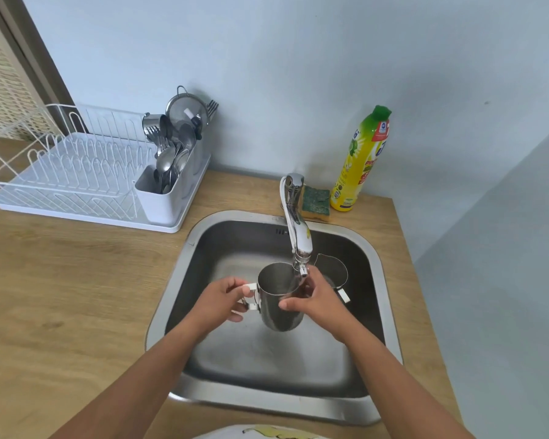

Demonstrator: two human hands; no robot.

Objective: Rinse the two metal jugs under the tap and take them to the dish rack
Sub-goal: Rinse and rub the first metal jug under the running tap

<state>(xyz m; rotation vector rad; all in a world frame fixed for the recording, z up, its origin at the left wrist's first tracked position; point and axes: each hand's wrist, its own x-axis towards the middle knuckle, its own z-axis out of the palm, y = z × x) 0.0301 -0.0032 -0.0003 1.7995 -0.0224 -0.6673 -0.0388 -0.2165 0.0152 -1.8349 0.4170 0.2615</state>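
Note:
I hold a metal jug (278,307) upright over the steel sink (171,277), its mouth just under the spout of the chrome tap (298,236). My left hand (222,301) grips the jug's handle on the left. My right hand (313,301) wraps the jug's right side and rim, fingers near the spout. A second metal jug (332,269) stands in the sink behind my right hand, partly hidden by it. The white dish rack (76,179) sits on the counter at the far left. I cannot tell whether water is running.
The rack's white caddy (168,198) holds several spoons and forks, with a strainer and a steel cup behind. A green sponge (316,201) and a yellow dish soap bottle (360,163) stand behind the tap. The wooden counter (76,296) stretches between sink and rack.

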